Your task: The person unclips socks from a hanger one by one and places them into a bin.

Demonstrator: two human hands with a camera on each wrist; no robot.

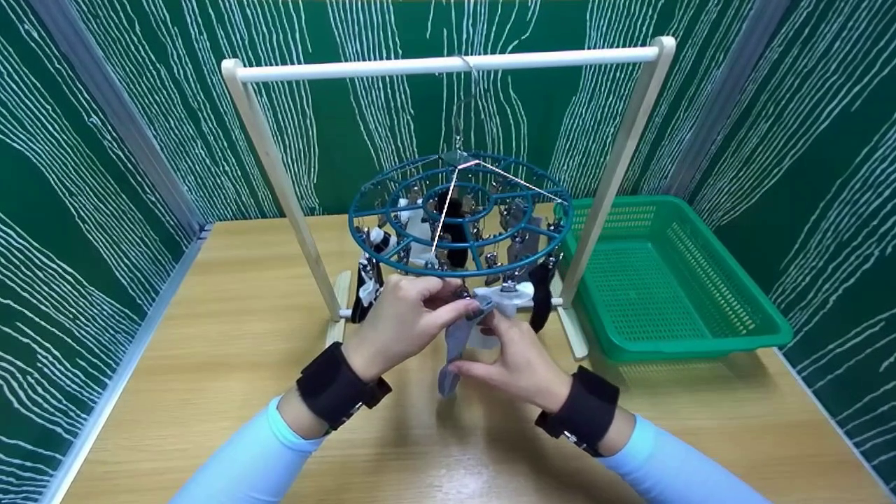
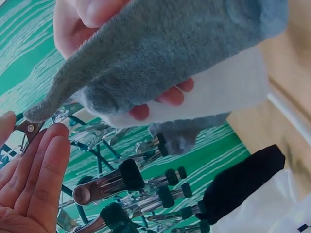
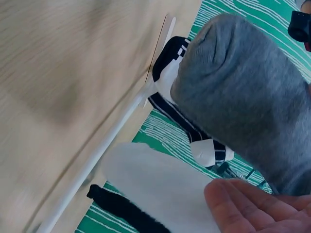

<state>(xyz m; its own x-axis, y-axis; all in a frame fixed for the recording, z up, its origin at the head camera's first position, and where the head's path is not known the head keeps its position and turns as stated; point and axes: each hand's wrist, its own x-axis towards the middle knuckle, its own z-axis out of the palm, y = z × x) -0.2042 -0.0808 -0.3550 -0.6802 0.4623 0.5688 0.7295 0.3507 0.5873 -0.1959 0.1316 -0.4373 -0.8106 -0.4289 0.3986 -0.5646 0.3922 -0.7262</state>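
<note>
Fingers of the left hand are pinching the clip while the right hand is gripping the grey sock, risking a slip onto the worktop.

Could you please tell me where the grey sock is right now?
In the head view the grey sock hangs at the front of the teal clip hanger, between the left hand and the right hand, left of the green basket.

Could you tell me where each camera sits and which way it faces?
Head: above, looking down at both hands, left hand and right hand, at the peg hanger.
Left wrist: looks up past left fingers at the grey sock.
Right wrist: looks sideways; only a palm shows.
All share the grey sock.
</note>
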